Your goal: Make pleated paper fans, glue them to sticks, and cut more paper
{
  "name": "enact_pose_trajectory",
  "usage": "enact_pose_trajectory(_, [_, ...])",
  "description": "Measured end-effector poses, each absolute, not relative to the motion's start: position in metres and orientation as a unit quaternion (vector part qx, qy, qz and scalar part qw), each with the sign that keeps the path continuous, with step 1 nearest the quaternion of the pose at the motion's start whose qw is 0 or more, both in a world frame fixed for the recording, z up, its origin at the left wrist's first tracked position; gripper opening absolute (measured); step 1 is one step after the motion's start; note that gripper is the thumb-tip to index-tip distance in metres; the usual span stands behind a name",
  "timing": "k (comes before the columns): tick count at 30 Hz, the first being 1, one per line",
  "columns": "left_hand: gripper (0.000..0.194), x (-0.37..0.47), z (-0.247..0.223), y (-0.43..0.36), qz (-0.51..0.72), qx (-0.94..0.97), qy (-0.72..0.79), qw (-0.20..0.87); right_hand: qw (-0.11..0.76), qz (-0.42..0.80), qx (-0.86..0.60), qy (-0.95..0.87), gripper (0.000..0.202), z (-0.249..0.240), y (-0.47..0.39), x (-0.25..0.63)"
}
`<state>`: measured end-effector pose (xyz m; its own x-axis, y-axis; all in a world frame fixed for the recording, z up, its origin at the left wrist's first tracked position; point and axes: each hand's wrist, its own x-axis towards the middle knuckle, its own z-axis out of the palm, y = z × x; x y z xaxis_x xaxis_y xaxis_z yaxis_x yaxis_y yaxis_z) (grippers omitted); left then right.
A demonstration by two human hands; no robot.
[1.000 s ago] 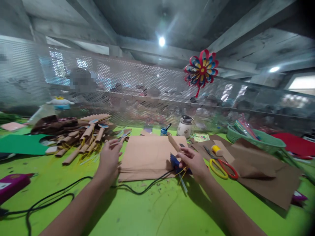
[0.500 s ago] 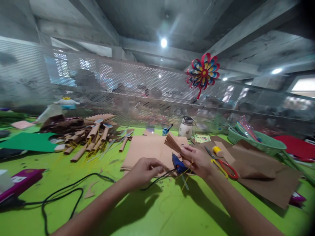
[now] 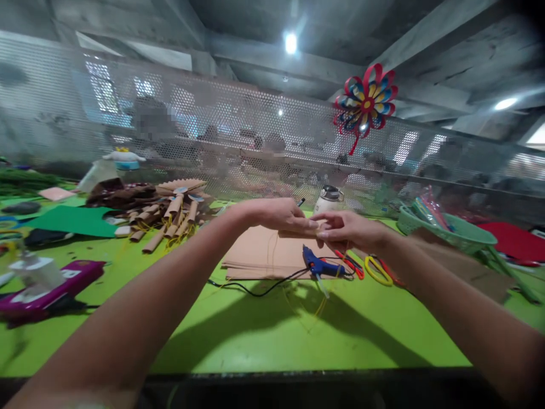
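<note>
My left hand [image 3: 285, 217] and my right hand [image 3: 347, 228] meet above a stack of tan paper sheets [image 3: 251, 253]. Between them is a folded brown paper piece [image 3: 293, 233], mostly hidden under my left fingers. The fingers of both hands are closed on it, and thin yellow string hangs below. A blue glue gun [image 3: 317, 264] with a black cable lies at the right front of the stack, just under my right hand. Beside it are scissors with yellow and red handles [image 3: 378, 271], partly behind my right wrist.
Rolled brown paper tubes [image 3: 172, 218] are heaped at the left, near green paper [image 3: 76, 220] and a magenta power strip [image 3: 80, 278]. A bottle [image 3: 329, 199] stands behind my hands. At the right are a green basket [image 3: 464, 236] and brown paper [image 3: 460, 267].
My left hand has moved up and right to meet my right hand on the folded paper. The paper has tipped down from its raised position. The camera view has shifted.
</note>
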<state>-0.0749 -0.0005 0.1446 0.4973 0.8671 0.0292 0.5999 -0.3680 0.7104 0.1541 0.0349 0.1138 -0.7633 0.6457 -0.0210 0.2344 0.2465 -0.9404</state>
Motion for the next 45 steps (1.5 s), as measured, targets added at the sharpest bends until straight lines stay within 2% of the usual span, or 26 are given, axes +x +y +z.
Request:
enact_pose_trajectory(3, [0.018,-0.067,0.151,0.003,0.172,0.791,0.440,0.390,0.194,0.504,-0.280,-0.794,0.053,0.137,0.038,0.156])
enact_pose_trajectory(5, [0.018,-0.065,0.153,0.000,0.195,0.773,0.428,0.426,0.203,0.478,-0.278,-0.808,0.050,0.153,0.038,0.155])
enact_pose_trajectory(8, [0.021,-0.068,0.152,-0.004,0.261,0.754,0.425,0.428,0.236,0.473,-0.267,-0.805,0.046,0.165,0.038,0.151])
enact_pose_trajectory(14, [0.025,-0.081,0.137,-0.005,0.304,0.747,0.434,0.401,0.248,0.568,-0.267,-0.738,0.073,0.144,0.048,0.144])
enact_pose_trajectory(16, [0.023,-0.088,0.138,-0.005,0.334,0.747,0.438,0.373,0.244,0.580,-0.263,-0.732,0.074,0.137,0.054,0.146])
enact_pose_trajectory(19, [0.020,-0.098,0.151,-0.007,0.404,0.731,0.441,0.329,0.229,0.594,-0.261,-0.726,0.067,0.137,0.060,0.154])
enact_pose_trajectory(23, [0.018,-0.108,0.178,-0.013,0.500,0.704,0.419,0.281,0.242,0.592,-0.249,-0.728,0.044,0.144,0.062,0.167])
enact_pose_trajectory(26, [0.020,-0.112,0.190,-0.015,0.531,0.694,0.401,0.277,0.248,0.583,-0.253,-0.731,0.039,0.139,0.062,0.176])
enact_pose_trajectory(30, [0.022,-0.119,0.192,-0.011,0.531,0.686,0.399,0.297,0.235,0.579,-0.271,-0.733,0.038,0.122,0.061,0.187])
enact_pose_trajectory(35, [0.025,-0.125,0.181,-0.007,0.481,0.686,0.405,0.367,0.263,0.590,-0.282,-0.710,0.037,0.102,0.059,0.204])
enact_pose_trajectory(41, [0.030,-0.136,0.141,-0.008,0.404,0.670,0.410,0.469,0.317,0.562,-0.333,-0.687,0.052,0.088,0.061,0.241])
enact_pose_trajectory(45, [0.031,-0.148,0.116,-0.005,0.392,0.651,0.435,0.484,0.302,0.502,-0.413,-0.698,0.054,0.090,0.059,0.271])
